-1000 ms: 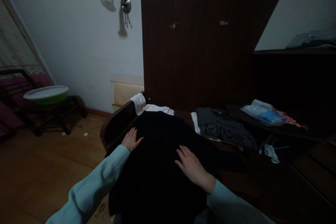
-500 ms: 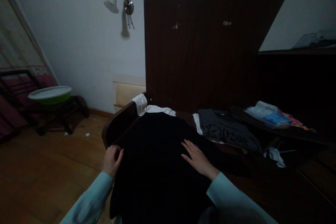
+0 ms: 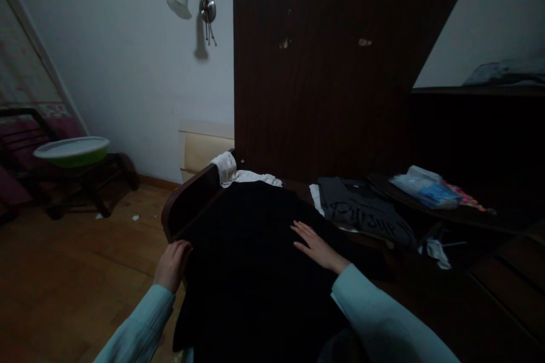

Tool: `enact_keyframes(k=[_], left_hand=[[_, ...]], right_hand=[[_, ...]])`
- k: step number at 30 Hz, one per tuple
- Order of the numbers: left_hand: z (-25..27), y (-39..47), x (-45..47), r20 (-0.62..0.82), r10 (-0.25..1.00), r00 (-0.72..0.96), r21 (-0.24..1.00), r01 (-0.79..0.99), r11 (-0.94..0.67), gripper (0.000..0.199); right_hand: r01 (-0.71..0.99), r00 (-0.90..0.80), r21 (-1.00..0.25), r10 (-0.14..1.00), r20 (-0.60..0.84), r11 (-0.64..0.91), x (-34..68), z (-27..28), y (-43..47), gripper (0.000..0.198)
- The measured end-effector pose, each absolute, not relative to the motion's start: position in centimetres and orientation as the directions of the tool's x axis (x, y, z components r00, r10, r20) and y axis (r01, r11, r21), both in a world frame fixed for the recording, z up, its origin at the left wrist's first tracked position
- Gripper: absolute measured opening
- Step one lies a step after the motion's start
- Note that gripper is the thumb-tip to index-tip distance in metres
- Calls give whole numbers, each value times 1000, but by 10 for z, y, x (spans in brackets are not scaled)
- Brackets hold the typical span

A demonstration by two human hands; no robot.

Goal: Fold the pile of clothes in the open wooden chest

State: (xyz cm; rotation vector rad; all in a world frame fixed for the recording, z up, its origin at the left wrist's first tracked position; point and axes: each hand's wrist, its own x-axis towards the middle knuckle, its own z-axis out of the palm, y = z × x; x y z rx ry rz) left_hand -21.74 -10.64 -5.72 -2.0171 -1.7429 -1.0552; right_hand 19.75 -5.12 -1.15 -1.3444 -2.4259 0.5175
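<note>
A black long-sleeved top (image 3: 251, 272) lies spread over a dark wooden surface, one sleeve reaching out to the right. At its left edge is my left hand (image 3: 172, 265), fingers curled over the cloth and the thumb mostly hidden. My right hand (image 3: 318, 247) rests flat on the top's right side with fingers stretched out. Farther right lies a folded dark grey T-shirt (image 3: 361, 210) with black lettering. White cloth (image 3: 258, 178) shows beyond the far edge of the black top.
A raised dark wooden panel (image 3: 323, 68) stands behind the clothes. Plastic packets (image 3: 428, 188) lie on a dark round-edged stand at right. On the left, a chair (image 3: 93, 187) holds a green basin (image 3: 74, 153). A wall lamp (image 3: 181, 0) hangs above.
My left hand has shifted slightly left and down, its thumb now tucked from sight. My right hand stays flat on the black top. The view has turned slightly.
</note>
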Motion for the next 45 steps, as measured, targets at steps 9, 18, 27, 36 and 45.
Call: enact_keyframes(k=[9, 18, 27, 36, 45], left_hand=[[-42, -119, -218, 552, 832, 46, 226, 953, -203, 21], [39, -101, -209, 351, 907, 232, 239, 914, -327, 28], [40, 25, -140, 180, 913, 365, 169, 903, -394, 35], [-4, 43, -153, 167, 939, 300, 214, 919, -331, 41], [-10, 30, -162, 178, 939, 296, 218, 918, -331, 42]], right_hand=[[755, -512, -427, 854, 91, 498, 197, -8, -58, 52], [733, -541, -427, 834, 106, 530, 202, -5, -66, 48], [806, -491, -280, 853, 175, 521, 159, 20, -101, 25], [769, -485, -390, 860, 160, 507, 152, 6, -122, 7], [662, -643, -517, 766, -21, 542, 174, 31, -118, 14]])
